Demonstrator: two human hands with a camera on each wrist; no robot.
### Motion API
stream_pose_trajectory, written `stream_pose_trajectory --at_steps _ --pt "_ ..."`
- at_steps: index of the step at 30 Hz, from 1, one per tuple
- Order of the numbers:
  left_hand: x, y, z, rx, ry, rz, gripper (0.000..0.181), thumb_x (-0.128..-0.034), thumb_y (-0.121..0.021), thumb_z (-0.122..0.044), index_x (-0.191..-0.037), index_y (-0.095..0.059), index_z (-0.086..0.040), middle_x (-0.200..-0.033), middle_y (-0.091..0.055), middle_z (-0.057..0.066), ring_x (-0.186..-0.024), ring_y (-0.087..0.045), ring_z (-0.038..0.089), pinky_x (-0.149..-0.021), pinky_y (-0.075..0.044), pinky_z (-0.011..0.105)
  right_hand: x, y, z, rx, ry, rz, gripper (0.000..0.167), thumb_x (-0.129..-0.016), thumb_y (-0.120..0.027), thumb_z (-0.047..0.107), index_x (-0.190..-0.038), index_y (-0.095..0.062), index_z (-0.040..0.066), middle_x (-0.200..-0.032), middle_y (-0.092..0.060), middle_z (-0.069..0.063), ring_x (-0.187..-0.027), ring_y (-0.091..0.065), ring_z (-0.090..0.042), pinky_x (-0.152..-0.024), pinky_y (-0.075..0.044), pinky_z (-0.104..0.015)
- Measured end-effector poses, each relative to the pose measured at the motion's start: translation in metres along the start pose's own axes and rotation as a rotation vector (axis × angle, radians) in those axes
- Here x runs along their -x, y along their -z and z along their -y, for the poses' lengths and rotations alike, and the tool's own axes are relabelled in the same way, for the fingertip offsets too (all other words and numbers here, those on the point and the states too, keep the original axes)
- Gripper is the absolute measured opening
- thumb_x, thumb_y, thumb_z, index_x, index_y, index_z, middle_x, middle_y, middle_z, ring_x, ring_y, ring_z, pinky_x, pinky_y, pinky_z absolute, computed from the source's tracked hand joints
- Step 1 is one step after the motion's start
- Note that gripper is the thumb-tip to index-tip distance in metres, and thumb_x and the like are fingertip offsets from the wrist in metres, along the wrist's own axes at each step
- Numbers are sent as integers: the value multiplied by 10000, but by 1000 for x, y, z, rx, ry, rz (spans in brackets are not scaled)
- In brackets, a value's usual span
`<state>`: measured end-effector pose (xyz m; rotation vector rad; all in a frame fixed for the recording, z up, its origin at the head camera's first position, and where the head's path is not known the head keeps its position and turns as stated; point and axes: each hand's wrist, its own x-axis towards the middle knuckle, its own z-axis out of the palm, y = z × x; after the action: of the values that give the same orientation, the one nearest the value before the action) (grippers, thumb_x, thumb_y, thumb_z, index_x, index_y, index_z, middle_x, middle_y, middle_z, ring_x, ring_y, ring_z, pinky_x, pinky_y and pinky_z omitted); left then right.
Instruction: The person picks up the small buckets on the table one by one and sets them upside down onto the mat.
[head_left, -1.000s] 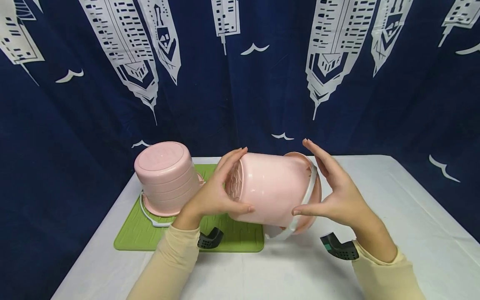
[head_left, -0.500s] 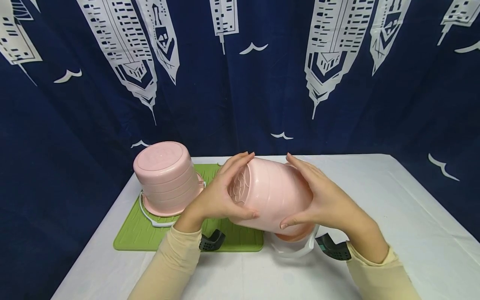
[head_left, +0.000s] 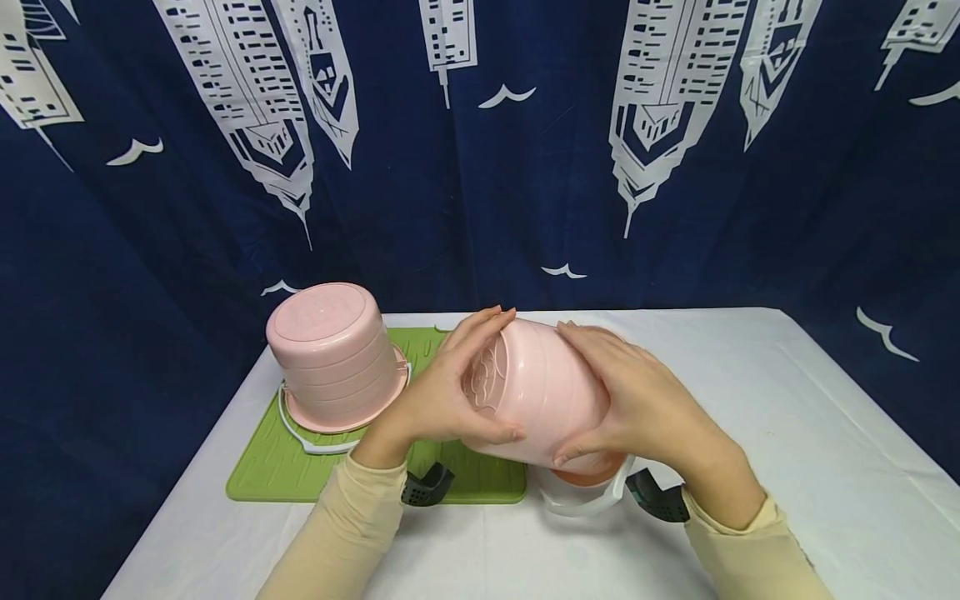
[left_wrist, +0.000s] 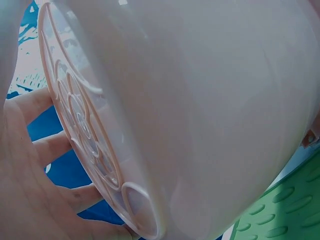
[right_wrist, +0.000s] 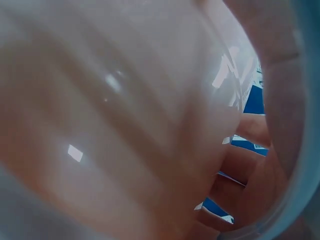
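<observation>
A pink plastic bucket [head_left: 551,387] is held tilted on its side above the table, its base toward the left and its mouth down to the right. My left hand [head_left: 442,400] grips the base end, thumb on the near side and fingers over the far edge. Around the side wall nearer the mouth, my right hand [head_left: 645,404] holds with thumb and fingers spread. The bucket's white handle [head_left: 600,504] hangs below the mouth. In the left wrist view, a raised ring pattern shows on the base [left_wrist: 85,125]. The inside of the bucket is hidden.
Left of my hands, a second pink bucket [head_left: 326,358] stands upside down on a green ridged mat [head_left: 277,479], its white handle [head_left: 311,448] lying on the mat. A white cloth covers the table [head_left: 810,417]. Behind it hangs a dark blue printed curtain [head_left: 480,208].
The held bucket's mouth end has swung down toward me. My right hand, spread by the rim before, has moved left onto the wall. The handle has dropped lower.
</observation>
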<state>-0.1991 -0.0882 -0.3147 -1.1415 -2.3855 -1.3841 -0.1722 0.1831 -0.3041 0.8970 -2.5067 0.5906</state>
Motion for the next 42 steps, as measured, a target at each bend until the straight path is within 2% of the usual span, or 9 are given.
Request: stream_pose_trajectory --at_steps 9,16,22,27,31,33,36,39,42 --pt "0 -3 -1 -16 28 13 1207 -557 -991 -335 -1572 -338 -363 -1615 -202 -103 -1470 -175 151 -1091 -340 510 1 -1 1 38 36 -2 1397 -396 -860 797 -1534 -419 118 -1515 -468 -35 -1399 -413 -237 -1095 -374 -486" --pt "1 -4 -2 -8 38 10 1213 -557 -994 -341 -1569 -329 -391 -1625 -177 -135 -1478 -154 136 -1103 -323 500 1 -2 1 65 69 -17 1339 -442 -893 744 -1520 -437 92 -1493 -487 -28 -1365 -446 -217 -1070 -408 -470" --pt "1 -3 -4 34 45 4 1256 -557 -1005 -312 -1579 -283 -422 -1639 -134 -142 -1489 -151 114 -1122 -300 499 2 -1 -2 47 39 -26 1332 -443 -860 791 -1528 -439 144 -1504 -477 11 -1372 -439 -185 -1060 -420 -470" --pt "-1 -1 -3 77 58 -25 1263 -574 -1002 -273 -1586 -258 -410 -1638 -134 -140 -1487 -170 106 -1140 -277 494 2 0 -6 17 -7 -27 1335 -440 -843 809 -1546 -416 195 -1517 -465 18 -1370 -445 -187 -1051 -428 -489" --pt "-2 3 -2 91 41 -79 1246 -595 -983 -271 -1597 -247 -360 -1637 -163 -114 -1485 -185 123 -1158 -238 496 4 2 -11 -56 -58 -52 1332 -443 -871 768 -1567 -384 243 -1535 -446 19 -1374 -443 -215 -1060 -416 -499" --pt "-2 5 -1 142 28 -101 1255 -600 -977 -266 -1605 -228 -337 -1628 -208 -91 -1475 -224 130 -1169 -232 475 5 3 -14 -117 -81 -86 1330 -445 -910 706 -1574 -369 258 -1537 -444 19 -1372 -444 -223 -1075 -407 -458" --pt "-2 7 2 246 7 -113 1288 -617 -976 -379 -1618 -168 -303 -1617 -253 -51 -1447 -300 147 -1155 -278 455 5 2 -18 -249 -82 -147 1340 -447 -997 522 -1584 -344 250 -1533 -447 -7 -1358 -452 -215 -1085 -395 -323" --pt "-2 8 5 343 -16 -104 1355 -605 -953 -524 -1627 -104 -259 -1622 -253 -14 -1427 -341 174 -1125 -331 461 4 0 -22 -369 -53 -193 1372 -420 -1049 319 -1588 -332 234 -1523 -456 -27 -1327 -471 -153 -1057 -370 -188" --pt "-2 6 6 371 -42 -95 1417 -575 -931 -598 -1631 -61 -228 -1640 -201 -1 -1434 -328 194 -1118 -342 456 4 -2 -24 -462 -25 -213 1393 -396 -1056 166 -1586 -335 216 -1503 -481 -44 -1244 -532 -108 -1008 -414 -175"
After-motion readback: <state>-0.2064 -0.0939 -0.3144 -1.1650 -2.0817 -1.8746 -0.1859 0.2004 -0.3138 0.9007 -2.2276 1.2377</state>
